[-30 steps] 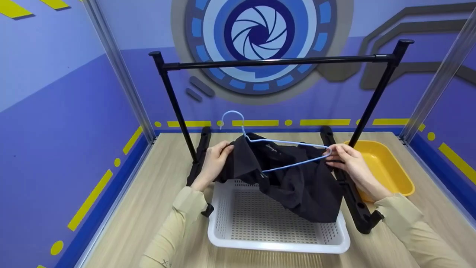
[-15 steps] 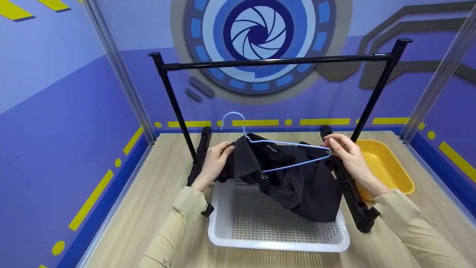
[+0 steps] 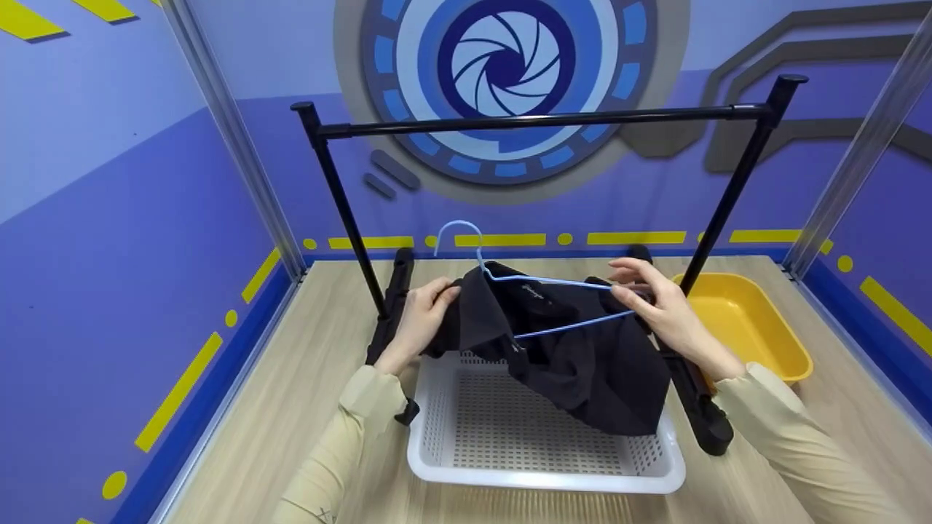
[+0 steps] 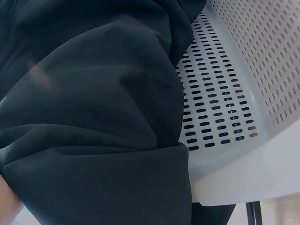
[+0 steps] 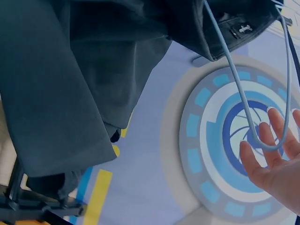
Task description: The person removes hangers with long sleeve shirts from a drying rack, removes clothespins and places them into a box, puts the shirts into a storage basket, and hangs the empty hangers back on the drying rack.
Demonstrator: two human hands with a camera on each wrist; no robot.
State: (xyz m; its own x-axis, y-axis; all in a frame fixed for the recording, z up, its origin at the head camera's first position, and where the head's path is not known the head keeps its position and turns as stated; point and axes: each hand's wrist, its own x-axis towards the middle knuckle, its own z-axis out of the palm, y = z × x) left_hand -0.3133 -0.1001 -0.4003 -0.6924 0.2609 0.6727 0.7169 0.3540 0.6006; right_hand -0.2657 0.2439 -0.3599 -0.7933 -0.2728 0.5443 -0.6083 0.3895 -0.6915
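A black collared shirt hangs over the white basket, a small label showing inside its neck. My left hand grips the shirt at its left shoulder, thumb on top. A light blue wire hanger sits partly in the neck opening; its left half is hidden by the cloth, and its hook rises above the collar. At the hanger's bare right end is my right hand, thumb apart from the fingers. In the right wrist view the hanger's rounded end lies against the loosely extended fingers. Dark cloth fills most of the left wrist view.
A white perforated basket stands on the wooden table under the shirt. Around and above it rises a black garment rack with a horizontal bar. On the right, behind the rack's foot, lies a yellow tray. Walls enclose the back and sides.
My right hand has loosened from the hanger's right end and slid leftward over it, fingers spreading. The hanger has barely shifted; the left hand keeps its grip on the shirt.
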